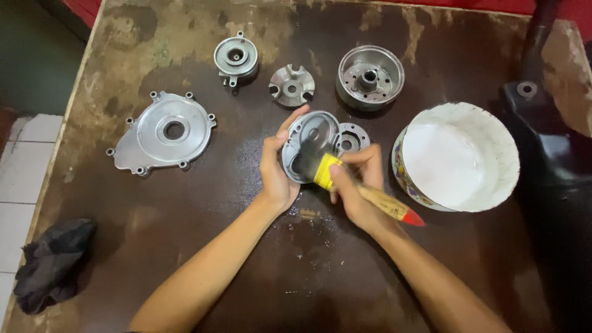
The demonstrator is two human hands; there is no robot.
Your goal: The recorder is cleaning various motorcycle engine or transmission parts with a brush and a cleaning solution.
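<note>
My left hand (pixel 275 169) grips a round grey metal cover (pixel 308 132), tilted up off the dark wooden table (pixel 246 259). A paintbrush (pixel 370 197) with a yellow band and a wooden, red-tipped handle is in my right hand (pixel 357 185). Its dark bristles, blurred, rest against the inside of the cover. A small metal ring plate (pixel 353 138) lies just behind my right hand.
A white bowl (pixel 459 154) of pale liquid stands at right. At the back lie a drum-shaped metal part (pixel 370 77), a small slotted disc (pixel 291 85) and a round housing (pixel 235 58). A large flat engine cover (pixel 163 132) lies left. A dark rag (pixel 52 262) hangs at the left edge.
</note>
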